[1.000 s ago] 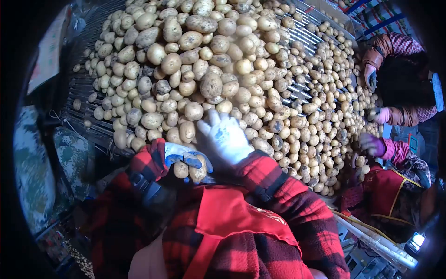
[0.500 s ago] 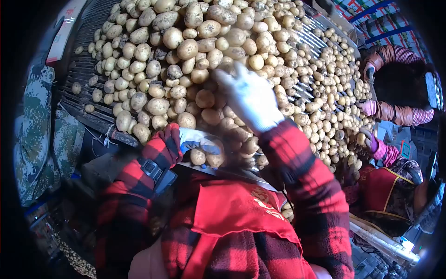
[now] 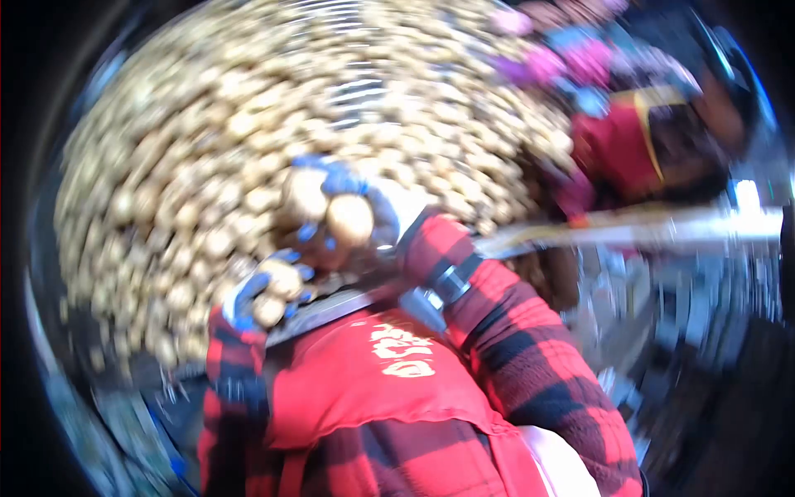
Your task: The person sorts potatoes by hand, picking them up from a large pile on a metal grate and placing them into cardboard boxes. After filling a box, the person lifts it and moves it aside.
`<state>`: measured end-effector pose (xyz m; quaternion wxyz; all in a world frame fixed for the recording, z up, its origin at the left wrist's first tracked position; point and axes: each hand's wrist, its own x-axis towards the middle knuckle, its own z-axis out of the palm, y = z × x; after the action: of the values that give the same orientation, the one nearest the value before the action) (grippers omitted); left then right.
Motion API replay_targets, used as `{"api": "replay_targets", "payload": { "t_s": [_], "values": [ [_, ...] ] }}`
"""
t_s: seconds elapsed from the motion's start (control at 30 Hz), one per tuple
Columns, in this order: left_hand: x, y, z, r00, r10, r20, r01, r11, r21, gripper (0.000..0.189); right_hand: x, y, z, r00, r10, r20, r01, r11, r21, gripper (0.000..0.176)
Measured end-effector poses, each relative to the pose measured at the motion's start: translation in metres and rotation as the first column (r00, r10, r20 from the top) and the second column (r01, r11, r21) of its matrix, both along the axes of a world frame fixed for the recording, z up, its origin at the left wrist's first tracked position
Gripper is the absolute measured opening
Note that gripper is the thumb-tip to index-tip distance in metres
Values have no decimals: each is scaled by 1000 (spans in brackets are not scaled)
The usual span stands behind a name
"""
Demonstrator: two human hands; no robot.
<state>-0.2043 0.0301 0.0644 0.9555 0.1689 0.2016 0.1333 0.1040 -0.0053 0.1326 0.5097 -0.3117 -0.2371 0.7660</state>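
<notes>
Many potatoes (image 3: 199,157) lie heaped on a slatted rack (image 3: 352,66), all smeared by motion. My left hand (image 3: 269,294), in a white glove with blue fingers, curls around potatoes near the rack's front edge. Higher up and to the right, my right hand (image 3: 348,203) wears the same kind of glove and has its fingers bent over two larger potatoes (image 3: 349,219). Both palms are turned towards me, and both hands are just above the front of the heap.
At the upper right, a co-worker in a red apron (image 3: 617,153) reaches towards the potatoes with pink sleeves. A pale bar (image 3: 646,228) runs rightwards from the rack. The rack's metal edge (image 3: 319,315) is close to my red apron (image 3: 356,381).
The view has swung to the right. My right hand has turned over and come back towards me, now gripping potatoes. My left hand still holds potatoes, its fingers now facing the view.
</notes>
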Motion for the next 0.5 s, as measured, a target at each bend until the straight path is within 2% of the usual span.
{"api": "replay_targets", "payload": {
  "t_s": [0.03, 0.07, 0.1, 0.17, 0.23, 0.27, 0.33, 0.4, 0.43, 0.47, 0.5],
  "values": [
    [7, -2, -2, 999, -39, 29, 41, 997, -72, 74, 9, -43, -8, 986, -109, -128, 105, 994, -37, 47],
    [20, -2, -4, 996, -74, 45, 80, 987, -143, 77, 11, -79, -26, 894, -165, -417, 126, 985, -121, 65],
    [40, -4, 1, 986, -132, 99, 148, 974, -169, 75, 19, -117, -39, 837, -249, -487, 176, 966, -190, 66],
    [89, -13, 10, 952, -236, 194, 282, 923, -260, 71, 14, -193, -58, 811, -428, -399, 390, 904, -176, 66],
    [137, -17, 12, 888, -432, 157, 457, 864, -210, 71, 13, -265, -39, 664, -570, -484, 512, 818, -261, 65],
    [158, -20, 14, 847, -514, 136, 531, 828, -181, 71, 9, -297, -48, 622, -565, -542, 525, 814, -247, 68],
    [198, -32, 18, 775, -621, 116, 629, 738, -245, 70, -2, -365, -26, 496, -804, -328, 696, 594, -402, 72],
    [234, -48, 22, 711, -696, 97, 693, 673, -258, 71, -19, -432, -26, 407, -911, 64, 896, 385, -223, 71],
    [249, -56, 27, 681, -729, 67, 711, 637, -298, 72, -28, -466, -30, 312, -917, 249, 950, 294, -109, 69],
    [261, -70, 29, 666, -743, 70, 733, 634, -245, 73, -30, -495, -34, 194, -962, 192, 977, 171, -129, 64],
    [273, -85, 36, 647, -759, 70, 746, 612, -264, 72, -33, -523, -38, 68, -988, 137, 988, 48, -145, 59]
  ]
}}
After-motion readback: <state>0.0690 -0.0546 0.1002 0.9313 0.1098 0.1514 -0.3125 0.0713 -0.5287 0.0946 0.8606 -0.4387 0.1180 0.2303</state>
